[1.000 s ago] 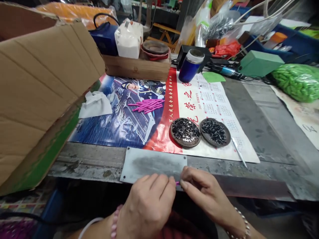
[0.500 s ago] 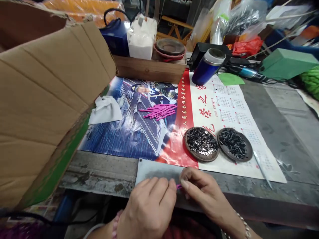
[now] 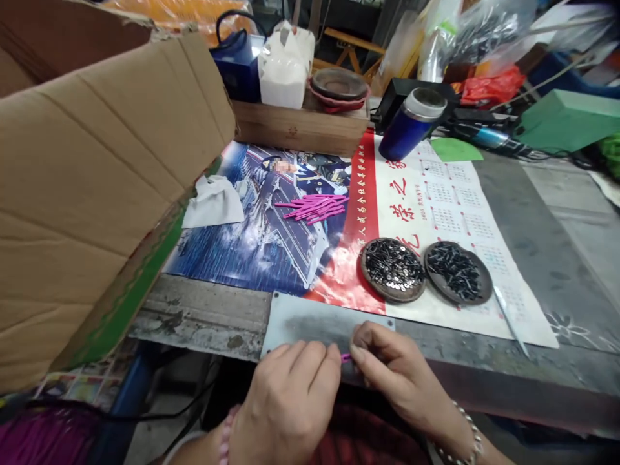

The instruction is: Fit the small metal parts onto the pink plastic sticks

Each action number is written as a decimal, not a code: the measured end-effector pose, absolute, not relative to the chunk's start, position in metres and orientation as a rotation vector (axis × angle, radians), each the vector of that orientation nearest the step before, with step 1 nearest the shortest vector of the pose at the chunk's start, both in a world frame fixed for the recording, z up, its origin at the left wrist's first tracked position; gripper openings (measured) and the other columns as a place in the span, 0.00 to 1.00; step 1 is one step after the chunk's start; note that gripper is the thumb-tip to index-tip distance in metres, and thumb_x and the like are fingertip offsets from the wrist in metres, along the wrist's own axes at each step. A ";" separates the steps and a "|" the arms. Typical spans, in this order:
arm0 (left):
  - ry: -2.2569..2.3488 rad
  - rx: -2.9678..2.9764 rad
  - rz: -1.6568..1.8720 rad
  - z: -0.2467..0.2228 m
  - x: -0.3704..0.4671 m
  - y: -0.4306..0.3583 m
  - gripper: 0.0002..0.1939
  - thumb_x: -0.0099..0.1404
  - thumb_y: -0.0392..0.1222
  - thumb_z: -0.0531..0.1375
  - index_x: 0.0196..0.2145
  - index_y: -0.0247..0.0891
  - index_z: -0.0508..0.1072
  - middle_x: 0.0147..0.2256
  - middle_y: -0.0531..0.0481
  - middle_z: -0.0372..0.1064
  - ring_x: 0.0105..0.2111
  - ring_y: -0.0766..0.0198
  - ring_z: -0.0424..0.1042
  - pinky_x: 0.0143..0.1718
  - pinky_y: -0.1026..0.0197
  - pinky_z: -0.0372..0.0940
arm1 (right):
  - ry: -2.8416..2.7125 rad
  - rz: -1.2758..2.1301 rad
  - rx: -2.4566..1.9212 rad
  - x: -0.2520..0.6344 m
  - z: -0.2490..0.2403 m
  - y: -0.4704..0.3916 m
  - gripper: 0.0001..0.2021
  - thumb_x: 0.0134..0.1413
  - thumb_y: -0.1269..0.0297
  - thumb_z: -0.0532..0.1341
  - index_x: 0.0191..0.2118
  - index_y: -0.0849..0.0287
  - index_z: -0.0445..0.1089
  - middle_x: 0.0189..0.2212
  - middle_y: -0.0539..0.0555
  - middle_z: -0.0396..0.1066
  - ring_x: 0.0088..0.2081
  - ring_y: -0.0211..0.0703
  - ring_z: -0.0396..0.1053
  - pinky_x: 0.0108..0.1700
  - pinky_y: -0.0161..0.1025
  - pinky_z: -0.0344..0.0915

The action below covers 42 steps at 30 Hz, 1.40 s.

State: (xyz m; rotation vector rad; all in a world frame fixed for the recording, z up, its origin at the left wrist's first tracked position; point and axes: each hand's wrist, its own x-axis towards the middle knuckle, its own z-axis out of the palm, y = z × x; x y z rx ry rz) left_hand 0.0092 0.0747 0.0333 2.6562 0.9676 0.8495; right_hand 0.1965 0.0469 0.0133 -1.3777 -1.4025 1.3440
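Observation:
Between my two hands a thin magenta stick (image 3: pixel 345 358) shows only a short stretch; the rest of it is hidden by fingers. My left hand (image 3: pixel 295 394) is closed around its left part, knuckles up. At its right end, my right hand (image 3: pixel 387 361) pinches with thumb and forefinger; any small part in that pinch is hidden. Both hands are over the front edge of a grey plate (image 3: pixel 320 318). Beyond them lies a pile of magenta sticks (image 3: pixel 312 208). Two round dishes sit to the right, one with small dark and shiny metal parts (image 3: pixel 393 268), the other with short black pins (image 3: pixel 455 272).
A calendar poster (image 3: pixel 261 252) covers much of the bench. A large cardboard box (image 3: pixel 111 168) stands at left, beside a crumpled white tissue (image 3: pixel 213 203). Tweezers (image 3: pixel 511 323) lie at right. Behind are a blue thermos cup (image 3: pixel 407 126) and a wooden box (image 3: pixel 295 129).
The view has shifted slightly, so the bench things appear a little higher and to the right. Both hands keep nearly the same grip on the magenta stick.

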 end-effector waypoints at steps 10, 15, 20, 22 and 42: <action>0.832 2.808 0.845 0.033 0.024 0.057 0.13 0.74 0.29 0.48 0.45 0.28 0.73 0.32 0.41 0.79 0.26 0.56 0.78 0.23 0.56 0.69 | -1.179 1.338 -1.383 0.201 0.007 0.021 0.16 0.66 0.57 0.57 0.26 0.56 0.58 0.22 0.45 0.56 0.24 0.35 0.53 0.27 0.33 0.53; 0.794 2.826 0.890 0.027 0.028 0.047 0.13 0.73 0.28 0.48 0.45 0.27 0.73 0.31 0.41 0.79 0.26 0.56 0.78 0.25 0.56 0.70 | -1.214 1.271 -1.393 0.199 0.007 0.011 0.16 0.67 0.57 0.55 0.27 0.56 0.57 0.22 0.45 0.56 0.25 0.35 0.53 0.27 0.33 0.54; 0.803 2.551 0.860 0.020 0.023 0.044 0.13 0.75 0.30 0.47 0.48 0.32 0.70 0.31 0.45 0.76 0.28 0.60 0.76 0.30 0.60 0.71 | -1.422 1.085 -1.421 0.210 0.015 0.006 0.16 0.69 0.60 0.54 0.28 0.57 0.61 0.23 0.47 0.62 0.25 0.35 0.60 0.28 0.32 0.58; 0.803 2.355 0.815 0.019 0.018 0.045 0.12 0.74 0.29 0.49 0.48 0.35 0.69 0.33 0.48 0.75 0.29 0.63 0.75 0.32 0.63 0.70 | -1.494 0.866 -1.483 0.226 0.018 0.010 0.13 0.70 0.62 0.54 0.31 0.58 0.65 0.26 0.49 0.67 0.27 0.37 0.65 0.31 0.33 0.62; 0.994 1.209 0.553 0.004 0.012 0.046 0.14 0.73 0.49 0.55 0.46 0.38 0.74 0.32 0.50 0.74 0.21 0.71 0.65 0.25 0.69 0.63 | -2.466 0.155 -1.796 0.304 0.019 0.077 0.06 0.67 0.67 0.57 0.40 0.60 0.70 0.41 0.59 0.71 0.42 0.50 0.67 0.46 0.46 0.58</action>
